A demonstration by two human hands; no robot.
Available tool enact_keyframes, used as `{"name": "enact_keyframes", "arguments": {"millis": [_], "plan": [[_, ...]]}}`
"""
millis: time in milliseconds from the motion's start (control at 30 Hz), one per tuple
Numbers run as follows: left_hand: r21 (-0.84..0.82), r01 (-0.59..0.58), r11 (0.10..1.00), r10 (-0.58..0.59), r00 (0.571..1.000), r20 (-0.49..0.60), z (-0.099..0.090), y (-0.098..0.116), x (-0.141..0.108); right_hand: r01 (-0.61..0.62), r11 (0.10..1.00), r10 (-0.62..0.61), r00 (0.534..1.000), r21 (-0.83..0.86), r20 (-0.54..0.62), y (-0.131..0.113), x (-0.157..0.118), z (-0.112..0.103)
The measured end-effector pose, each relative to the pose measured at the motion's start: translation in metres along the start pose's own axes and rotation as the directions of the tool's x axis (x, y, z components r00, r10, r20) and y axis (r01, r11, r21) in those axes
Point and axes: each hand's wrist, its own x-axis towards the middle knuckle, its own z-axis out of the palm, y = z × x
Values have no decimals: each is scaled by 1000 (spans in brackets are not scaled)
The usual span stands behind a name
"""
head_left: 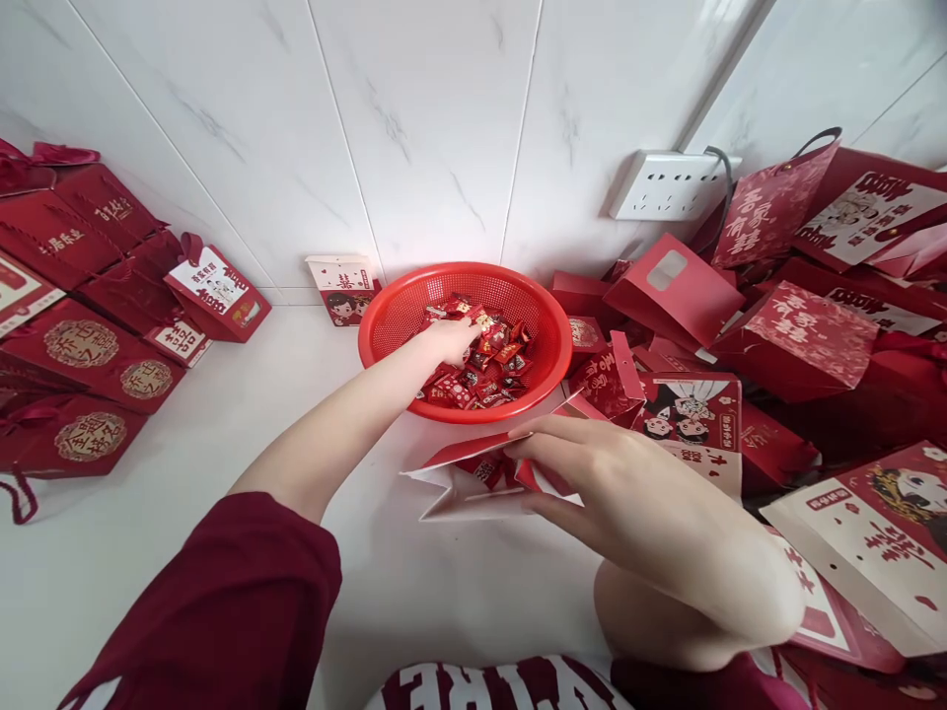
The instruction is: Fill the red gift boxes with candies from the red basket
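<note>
My left hand (455, 340) reaches into a red plastic colander (552, 360), its fingers closed on the wrapped candies (492, 370) piled there; the fingertips are partly hidden among them. Below the colander's front rim, an unfolded paper gift box (444, 493), white outside and red at the top, stands with its mouth open. My right hand (584, 468) grips this box at its right side, fingers over the far edge and thumb by the near wall. A few red wrapped pieces (486, 470) show inside the box.
A small upright gift box (344, 291) stands left of the colander, against the tiled wall. Stacked red gift boxes (96, 340) fill the left side. Many more boxes (799, 335) are heaped on the right, beneath a white power strip (670, 185) with a cable.
</note>
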Motion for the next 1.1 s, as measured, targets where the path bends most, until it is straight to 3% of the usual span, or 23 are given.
{"name": "enact_keyframes", "arguments": {"millis": [233,433,867,1100], "plan": [[16,44,999,-45,998,49,1,-7,3,-21,1000,20,998,21,57,2,8,2],[-15,37,999,-36,997,67,-2,-8,-5,-9,999,8,1000,48,16,4,8,3],[-50,-26,998,34,987,156,4,-18,8,6,999,-6,1000,50,4,5,8,3],[-122,13,992,5,990,144,-1,-16,7,-1,999,2,1000,40,-12,6,9,5]]}}
